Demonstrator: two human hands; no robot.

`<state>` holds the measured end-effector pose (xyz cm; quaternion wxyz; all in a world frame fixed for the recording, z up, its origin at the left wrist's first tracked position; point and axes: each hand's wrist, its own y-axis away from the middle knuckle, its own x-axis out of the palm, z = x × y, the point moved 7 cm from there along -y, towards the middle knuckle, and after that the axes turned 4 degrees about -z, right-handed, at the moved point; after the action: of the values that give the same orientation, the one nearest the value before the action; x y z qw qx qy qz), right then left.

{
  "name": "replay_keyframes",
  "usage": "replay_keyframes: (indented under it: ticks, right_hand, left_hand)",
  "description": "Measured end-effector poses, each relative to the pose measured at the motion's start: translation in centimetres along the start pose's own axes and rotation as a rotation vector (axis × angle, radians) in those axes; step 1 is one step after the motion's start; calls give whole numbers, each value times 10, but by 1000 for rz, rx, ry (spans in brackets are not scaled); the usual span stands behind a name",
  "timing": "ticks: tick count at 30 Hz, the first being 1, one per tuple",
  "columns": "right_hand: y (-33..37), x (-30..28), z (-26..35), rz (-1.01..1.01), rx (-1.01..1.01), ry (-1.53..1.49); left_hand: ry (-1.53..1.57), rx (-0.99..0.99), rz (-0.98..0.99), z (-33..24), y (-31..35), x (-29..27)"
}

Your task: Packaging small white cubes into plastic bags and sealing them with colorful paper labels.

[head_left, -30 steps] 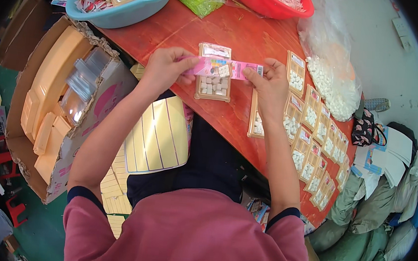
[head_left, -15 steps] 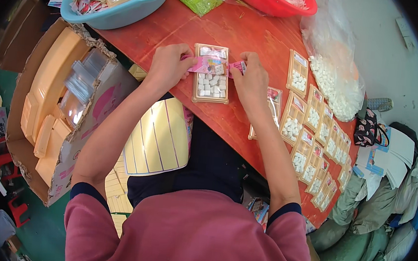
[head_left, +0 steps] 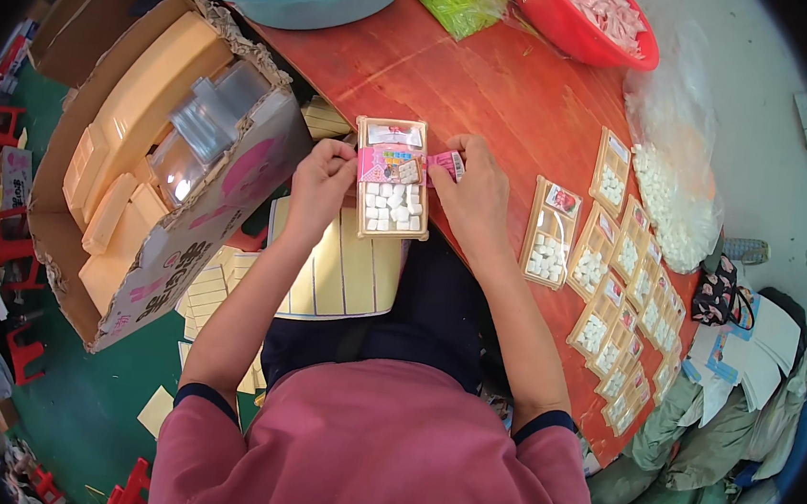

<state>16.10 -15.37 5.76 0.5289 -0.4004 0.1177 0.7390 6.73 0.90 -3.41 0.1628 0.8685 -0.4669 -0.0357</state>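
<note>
1. Pack, one: a tan tray (head_left: pixel 389 232) under a clear cover, white pieces in its larger lower compartment, a printed sachet in the upper. It lies between the two hands at the near edge of the red table (head_left: pixel 419 71), its lower end projecting past that edge. Whether table or hands bear its weight cannot be told.
2. Pink band (head_left: pixel 379 167), printed: laid across the tray above its middle; a loose end stands out to the right.
3. Left hand (head_left: pixel 321 190): closed, fingers curled at the tray's left edge, apparently gripping the band there; fingertips partly hidden.
4. Right hand (head_left: pixel 473 198): closed, pinching the band's loose end between thumb and fingers, just beside the tray's right edge.
5. Step in hand, as judged: wrapping the band round the tray; the right end is not yet laid down.
6. Next move, as judged: calls for even tension from both hands, the band kept square, and the loose end folded round the right edge without tilting the tray.
7. Adjacent stock: similar filled packs (head_left: pixel 551 234) in rows on the table, right; a bag of white pieces (head_left: pixel 661 217) beyond them.
</note>
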Motion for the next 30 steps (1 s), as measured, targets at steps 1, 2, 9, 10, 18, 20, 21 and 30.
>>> replay_keyframes:
  ticks: [1, 2, 9, 10, 18, 20, 21, 30]
  right_hand:
    - [1, 0, 0, 2, -1, 4]
    - [1, 0, 1, -2, -16, 7]
    - [0, -2, 0, -23, 3, 15]
    - [1, -1, -1, -23, 4, 13]
    - [2, -3, -4, -28, -17, -10]
    - [2, -1, 2, -27, -29, -19]
    - [2, -1, 5, -25, -39, -22]
    - [2, -3, 1, -44, -60, -25]
  left_hand:
    - [75, 12, 23, -1, 4, 5]
    - [149, 23, 46, -2, 8, 11]
    - [164, 71, -33, -1, 10, 7]
    - [162, 72, -33, -1, 10, 8]
    - [267, -70, -128, 0, 16, 10]
    - [116, 15, -190, 10, 8, -7]
    - [-31, 96, -246, 14, 4, -16]
    - [-200, 274, -212, -22, 20, -6]
